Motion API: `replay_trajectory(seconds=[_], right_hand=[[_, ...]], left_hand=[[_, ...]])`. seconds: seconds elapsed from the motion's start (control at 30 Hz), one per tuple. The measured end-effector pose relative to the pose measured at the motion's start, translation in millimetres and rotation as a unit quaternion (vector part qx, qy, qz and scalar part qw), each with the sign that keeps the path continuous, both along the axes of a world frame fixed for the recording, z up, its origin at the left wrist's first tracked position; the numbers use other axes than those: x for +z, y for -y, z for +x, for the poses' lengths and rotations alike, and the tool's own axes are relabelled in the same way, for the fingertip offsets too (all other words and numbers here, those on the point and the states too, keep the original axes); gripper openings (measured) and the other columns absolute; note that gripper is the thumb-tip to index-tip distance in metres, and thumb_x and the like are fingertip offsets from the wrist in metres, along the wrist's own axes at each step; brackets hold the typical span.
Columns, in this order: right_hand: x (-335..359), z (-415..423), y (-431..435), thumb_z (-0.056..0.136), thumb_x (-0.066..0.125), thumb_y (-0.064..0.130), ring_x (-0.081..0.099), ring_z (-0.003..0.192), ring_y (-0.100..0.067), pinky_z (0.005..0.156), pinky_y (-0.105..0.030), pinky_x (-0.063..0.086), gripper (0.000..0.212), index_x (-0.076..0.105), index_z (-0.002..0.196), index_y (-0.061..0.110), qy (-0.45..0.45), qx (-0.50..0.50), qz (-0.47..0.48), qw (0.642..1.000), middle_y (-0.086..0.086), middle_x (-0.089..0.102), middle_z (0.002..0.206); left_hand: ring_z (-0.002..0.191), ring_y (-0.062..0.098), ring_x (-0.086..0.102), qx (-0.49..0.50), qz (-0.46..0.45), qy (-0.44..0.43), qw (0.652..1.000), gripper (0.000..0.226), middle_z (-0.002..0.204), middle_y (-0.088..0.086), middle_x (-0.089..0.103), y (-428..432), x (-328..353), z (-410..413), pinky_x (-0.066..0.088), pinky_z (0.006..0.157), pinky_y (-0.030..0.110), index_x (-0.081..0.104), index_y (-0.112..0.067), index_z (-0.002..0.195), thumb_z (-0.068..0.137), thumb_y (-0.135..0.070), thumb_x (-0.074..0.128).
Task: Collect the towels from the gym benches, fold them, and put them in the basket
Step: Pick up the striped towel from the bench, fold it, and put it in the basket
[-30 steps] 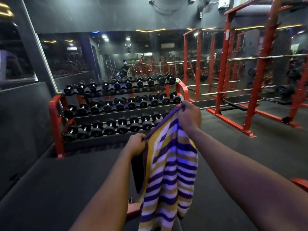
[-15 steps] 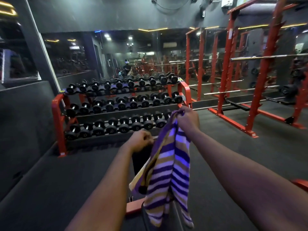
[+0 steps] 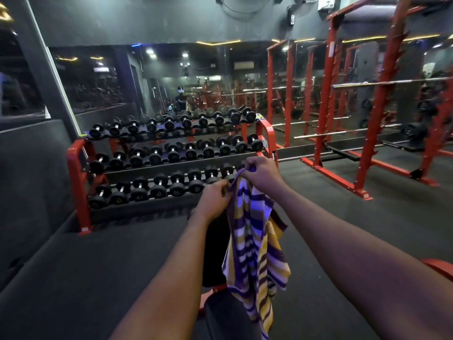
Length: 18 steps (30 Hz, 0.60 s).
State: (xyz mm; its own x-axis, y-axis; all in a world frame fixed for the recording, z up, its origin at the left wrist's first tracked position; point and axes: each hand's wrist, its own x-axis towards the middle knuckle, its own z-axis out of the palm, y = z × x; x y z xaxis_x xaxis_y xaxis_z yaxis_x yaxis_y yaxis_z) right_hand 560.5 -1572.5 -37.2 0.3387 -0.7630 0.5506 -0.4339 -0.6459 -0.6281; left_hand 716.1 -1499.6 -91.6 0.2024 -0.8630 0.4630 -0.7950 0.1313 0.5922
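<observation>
The striped towel (image 3: pixel 255 253) is held up over the black bench (image 3: pixel 215 251), hanging bunched and narrower than a second ago. Its top edge is pinched by the left hand (image 3: pixel 215 196), closed beside it, and by the right hand (image 3: pixel 263 175), now brought closer together. Farther off, the dumbbell rack (image 3: pixel 171 165) is seen.

The towel (image 3: pixel 255 244) is hanging below the two gripping hands, over the bench (image 3: pixel 215 253); the dumbbell rack (image 3: pixel 171 168) is standing beyond the grip, the power rack (image 3: pixel 377 119) sitting right of it.
</observation>
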Motion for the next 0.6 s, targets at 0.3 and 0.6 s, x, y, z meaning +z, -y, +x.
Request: replay_trajectory(seconds=[0.3,0.6], right_hand=[[1.0,-18.7,7.2,0.076,0.062,0.013,0.061,0.074,-0.023,0.061,-0.029,0.049,0.009,0.062,0.076,0.022,0.007,-0.172,0.024,0.985,-0.003,0.065,0.076],[-36.8,1.1,-10.3,0.083,0.068,0.014,0.065,0.085,-0.015,0.073,-0.023,0.05,0.017,0.075,0.097,0.021,-0.031,-0.002,0.105,0.994,0.001,0.071,0.091]], left_hand=[[0.068,0.029,0.056,0.034,0.022,-0.03,0.999,0.01,0.072,0.006,0.059,-9.1,-26.4,-1.8,0.041,0.061,0.035,0.041,-0.016,0.087,0.089,-0.008,0.046],[0.081,0.018,0.061,-0.023,0.016,0.01,1.0,0.012,0.091,0.004,0.065,0.3,42.0,-13.0,0.046,0.068,0.026,0.051,-0.016,0.105,0.095,-0.017,0.057]])
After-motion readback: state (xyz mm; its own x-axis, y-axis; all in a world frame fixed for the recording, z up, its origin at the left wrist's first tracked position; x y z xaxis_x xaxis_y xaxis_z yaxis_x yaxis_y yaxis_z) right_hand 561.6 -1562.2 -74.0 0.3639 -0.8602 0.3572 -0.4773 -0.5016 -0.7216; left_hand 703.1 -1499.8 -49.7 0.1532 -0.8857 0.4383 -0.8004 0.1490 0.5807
